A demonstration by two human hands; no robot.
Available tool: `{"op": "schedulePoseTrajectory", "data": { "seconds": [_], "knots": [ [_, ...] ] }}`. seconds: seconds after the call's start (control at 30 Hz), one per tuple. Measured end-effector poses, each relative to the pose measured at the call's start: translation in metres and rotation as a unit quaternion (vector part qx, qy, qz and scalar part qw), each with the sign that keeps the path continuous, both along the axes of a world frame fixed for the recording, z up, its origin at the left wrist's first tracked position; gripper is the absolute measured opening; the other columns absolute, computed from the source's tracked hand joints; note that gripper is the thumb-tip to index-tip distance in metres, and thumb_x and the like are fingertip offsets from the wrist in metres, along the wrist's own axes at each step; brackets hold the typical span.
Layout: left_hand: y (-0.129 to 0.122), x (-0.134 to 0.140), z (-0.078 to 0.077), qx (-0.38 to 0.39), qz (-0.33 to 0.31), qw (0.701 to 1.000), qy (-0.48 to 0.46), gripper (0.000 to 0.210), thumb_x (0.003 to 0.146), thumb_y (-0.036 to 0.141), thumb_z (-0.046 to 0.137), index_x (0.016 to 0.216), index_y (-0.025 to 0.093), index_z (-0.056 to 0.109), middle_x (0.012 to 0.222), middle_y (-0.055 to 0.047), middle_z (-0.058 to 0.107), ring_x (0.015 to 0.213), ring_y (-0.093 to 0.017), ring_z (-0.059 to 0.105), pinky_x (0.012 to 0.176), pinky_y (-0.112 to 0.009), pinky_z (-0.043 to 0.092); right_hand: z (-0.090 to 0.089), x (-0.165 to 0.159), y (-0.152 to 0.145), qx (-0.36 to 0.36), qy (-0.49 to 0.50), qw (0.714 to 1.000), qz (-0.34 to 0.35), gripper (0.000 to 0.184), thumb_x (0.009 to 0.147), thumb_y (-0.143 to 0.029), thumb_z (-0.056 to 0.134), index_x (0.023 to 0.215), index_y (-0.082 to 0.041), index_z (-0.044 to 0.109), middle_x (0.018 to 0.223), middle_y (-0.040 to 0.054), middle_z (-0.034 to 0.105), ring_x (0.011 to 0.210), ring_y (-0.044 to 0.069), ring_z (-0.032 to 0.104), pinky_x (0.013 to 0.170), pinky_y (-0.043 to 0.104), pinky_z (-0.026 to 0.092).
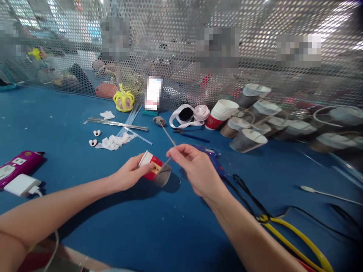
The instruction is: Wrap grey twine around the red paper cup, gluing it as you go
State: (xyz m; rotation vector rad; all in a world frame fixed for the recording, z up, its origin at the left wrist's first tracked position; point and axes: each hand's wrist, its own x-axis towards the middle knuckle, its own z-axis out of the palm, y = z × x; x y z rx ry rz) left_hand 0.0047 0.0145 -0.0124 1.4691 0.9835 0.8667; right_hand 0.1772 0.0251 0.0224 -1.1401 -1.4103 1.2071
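Note:
My left hand [132, 173] is closed around a red and white paper cup [148, 176], tilted on its side just above the blue table. Grey yarn [163, 177] is wrapped around the cup's base end. Between thumb and fingers, my right hand [195, 166] pinches a grey strand [168, 132], right beside the cup. The strand runs from the cup through these fingers and on to a small grey yarn ball [159, 121] farther back. A blue glue gun [211, 154] lies partly hidden behind my right hand.
Stacked paper cups [224, 111] and several grey-wrapped cups [248, 140] stand back right, before a perforated metal screen [176, 45]. A phone [153, 92] leans upright. A yellow-handled tool [300, 234] lies right; a purple power strip [21, 166] sits left. Clear sticks and white scraps [115, 141] lie behind my left hand.

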Motion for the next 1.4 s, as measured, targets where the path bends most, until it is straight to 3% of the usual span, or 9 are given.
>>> {"op": "schedulePoseTrajectory", "data": {
  "seconds": [0.13,0.37,0.57,0.87,1.17,1.4],
  "knots": [
    [0.003,0.0,0.001,-0.044,0.002,0.999,-0.008,0.026,0.08,0.037,0.047,0.088,0.013,0.05,0.081,-0.002,0.056,0.069,-0.012,0.049,0.064,-0.023,0.038,0.006,0.005,0.0,0.061,-0.052,0.997,-0.002,0.015,0.075,-0.032,0.057,0.068,-0.018,0.057,0.068,-0.0009,0.063,0.066,0.01,0.056,0.065,0.023,0.042],
    [0.0,-0.001,0.003,-0.001,-0.029,0.996,0.082,0.024,0.083,0.037,0.042,0.082,0.013,0.047,0.07,0.001,0.049,0.061,-0.01,0.042,0.058,-0.021,0.034,0.01,0.006,-0.002,0.133,-0.183,0.974,-0.016,0.017,0.079,-0.028,0.053,0.066,-0.017,0.057,0.064,-0.0005,0.06,0.058,0.01,0.051,0.054,0.023,0.037],
    [-0.004,0.0,0.006,0.036,-0.07,0.993,0.087,0.023,0.085,0.035,0.04,0.088,0.013,0.047,0.074,0.0,0.05,0.065,-0.01,0.041,0.061,-0.022,0.036,0.004,0.007,0.005,0.118,-0.202,0.972,-0.026,0.018,0.079,-0.028,0.052,0.065,-0.017,0.055,0.062,-0.0004,0.059,0.054,0.01,0.048,0.05,0.023,0.034],
    [-0.007,-0.002,0.007,0.046,-0.076,0.995,0.055,0.022,0.084,0.035,0.042,0.086,0.013,0.046,0.072,0.001,0.046,0.063,-0.01,0.038,0.058,-0.02,0.035,0.0,0.008,0.006,0.082,-0.218,0.972,-0.018,0.021,0.079,-0.031,0.051,0.064,-0.017,0.054,0.058,-0.0018,0.056,0.043,0.008,0.037,0.044,0.023,0.03],
    [-0.006,-0.002,0.005,0.043,-0.07,0.995,0.052,0.022,0.084,0.035,0.042,0.084,0.014,0.046,0.07,0.002,0.047,0.061,-0.009,0.038,0.056,-0.019,0.034,0.002,0.008,0.007,0.076,-0.229,0.97,-0.024,0.021,0.079,-0.032,0.05,0.065,-0.017,0.054,0.057,-0.0021,0.056,0.042,0.008,0.037,0.043,0.023,0.03],
    [-0.009,-0.005,0.006,0.058,-0.072,0.994,0.064,0.024,0.084,0.037,0.042,0.087,0.014,0.047,0.071,0.001,0.047,0.061,-0.009,0.038,0.056,-0.019,0.034,0.0,0.007,0.006,0.072,-0.238,0.969,-0.006,0.02,0.079,-0.03,0.049,0.065,-0.017,0.054,0.061,0.0003,0.059,0.05,0.011,0.046,0.051,0.024,0.036]
  ]
}}
